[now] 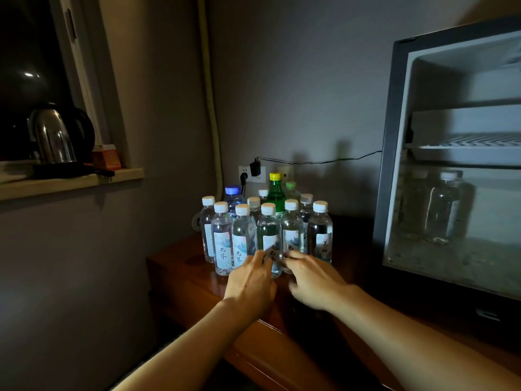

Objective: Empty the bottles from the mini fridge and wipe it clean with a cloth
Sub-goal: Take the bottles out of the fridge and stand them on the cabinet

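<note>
Twelve or so bottles [269, 235] stand upright in a tight cluster on the wooden counter [180, 280], near its back corner; most are clear water bottles with white caps, one green bottle [275, 193] with a yellow cap and one with a blue cap [233, 190] stand behind them; counter surface is glossy reddish-brown wood, dimly lit. Left hand [251, 280] and right hand [313, 277] reach in side by side to the front row; fingers of both touch the lower part of the middle front bottle; right hand blurred; grip of either hand cannot be told, closed around it or merely touching. Mini fridge [394, 165] sits at the right end of the counter, dark frame, pale interior; wire shelf [479, 142] in the upper half; two clear bottles [439, 210] stand on the fridge floor, seen hazily. Room: grey walls meeting in a corner; pale pipe [210, 88] runs down the corner; wall socket [252, 173] just behind the bottles with a black plug and a cord [324, 160] leading toward the fridge. Window sill [70, 183] at left carries a steel kettle [53, 134] and a small orange box [105, 156]; window glass dark.
</note>
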`<act>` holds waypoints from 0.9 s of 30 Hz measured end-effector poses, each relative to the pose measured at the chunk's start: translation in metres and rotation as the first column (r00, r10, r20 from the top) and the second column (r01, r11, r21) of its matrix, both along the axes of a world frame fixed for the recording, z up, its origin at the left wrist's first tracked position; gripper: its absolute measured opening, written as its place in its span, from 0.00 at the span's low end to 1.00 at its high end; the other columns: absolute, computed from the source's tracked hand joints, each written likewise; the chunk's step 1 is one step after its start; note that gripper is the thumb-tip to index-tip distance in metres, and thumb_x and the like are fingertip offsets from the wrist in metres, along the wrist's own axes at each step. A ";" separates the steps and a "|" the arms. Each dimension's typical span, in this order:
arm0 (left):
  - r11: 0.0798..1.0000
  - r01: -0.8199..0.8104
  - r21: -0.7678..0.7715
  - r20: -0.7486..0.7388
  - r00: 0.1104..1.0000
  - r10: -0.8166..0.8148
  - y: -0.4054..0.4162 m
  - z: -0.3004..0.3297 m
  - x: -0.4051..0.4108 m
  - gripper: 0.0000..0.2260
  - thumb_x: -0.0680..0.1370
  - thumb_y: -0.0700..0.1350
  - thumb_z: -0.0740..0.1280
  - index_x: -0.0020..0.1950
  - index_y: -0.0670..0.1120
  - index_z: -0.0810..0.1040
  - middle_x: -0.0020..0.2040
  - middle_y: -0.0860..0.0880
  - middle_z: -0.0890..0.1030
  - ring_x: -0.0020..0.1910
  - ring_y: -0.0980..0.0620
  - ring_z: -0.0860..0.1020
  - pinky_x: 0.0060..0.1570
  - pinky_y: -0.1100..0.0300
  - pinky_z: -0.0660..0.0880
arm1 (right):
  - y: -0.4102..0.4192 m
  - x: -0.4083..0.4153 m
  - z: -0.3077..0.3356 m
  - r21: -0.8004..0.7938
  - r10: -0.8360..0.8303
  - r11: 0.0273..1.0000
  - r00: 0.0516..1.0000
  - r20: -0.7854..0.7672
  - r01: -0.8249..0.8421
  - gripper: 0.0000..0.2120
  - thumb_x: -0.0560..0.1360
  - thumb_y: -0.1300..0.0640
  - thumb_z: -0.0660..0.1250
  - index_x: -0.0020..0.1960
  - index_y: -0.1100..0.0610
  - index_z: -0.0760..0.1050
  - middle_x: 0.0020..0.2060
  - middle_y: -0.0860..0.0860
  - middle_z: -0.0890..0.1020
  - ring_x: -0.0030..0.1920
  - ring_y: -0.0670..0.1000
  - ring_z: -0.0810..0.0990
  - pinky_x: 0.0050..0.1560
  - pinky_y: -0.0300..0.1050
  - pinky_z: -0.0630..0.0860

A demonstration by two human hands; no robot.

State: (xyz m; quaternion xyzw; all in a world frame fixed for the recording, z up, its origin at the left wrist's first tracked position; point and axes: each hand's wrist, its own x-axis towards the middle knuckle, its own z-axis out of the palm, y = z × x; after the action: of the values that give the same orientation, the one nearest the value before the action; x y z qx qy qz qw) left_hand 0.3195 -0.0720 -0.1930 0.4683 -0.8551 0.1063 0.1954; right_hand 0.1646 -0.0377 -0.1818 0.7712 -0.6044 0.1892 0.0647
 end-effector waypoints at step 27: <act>0.951 0.307 -0.031 0.021 0.952 -0.307 0.068 0.064 -0.179 0.30 0.78 0.64 0.55 0.75 0.49 0.56 0.67 0.48 0.68 0.64 0.47 0.69 0.57 0.54 0.71 | 0.126 -0.186 0.072 0.100 -0.534 0.840 0.845 -0.026 0.534 0.38 0.73 0.40 0.64 0.78 0.49 0.55 0.78 0.53 0.54 0.76 0.58 0.55 0.75 0.58 0.54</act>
State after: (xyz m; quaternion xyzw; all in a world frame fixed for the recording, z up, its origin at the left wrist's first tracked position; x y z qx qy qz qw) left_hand 0.1404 -0.0037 -0.1289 0.3254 -0.9171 0.0928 0.2109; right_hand -0.0217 0.0879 -0.1098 0.5743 -0.8043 0.1334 0.0738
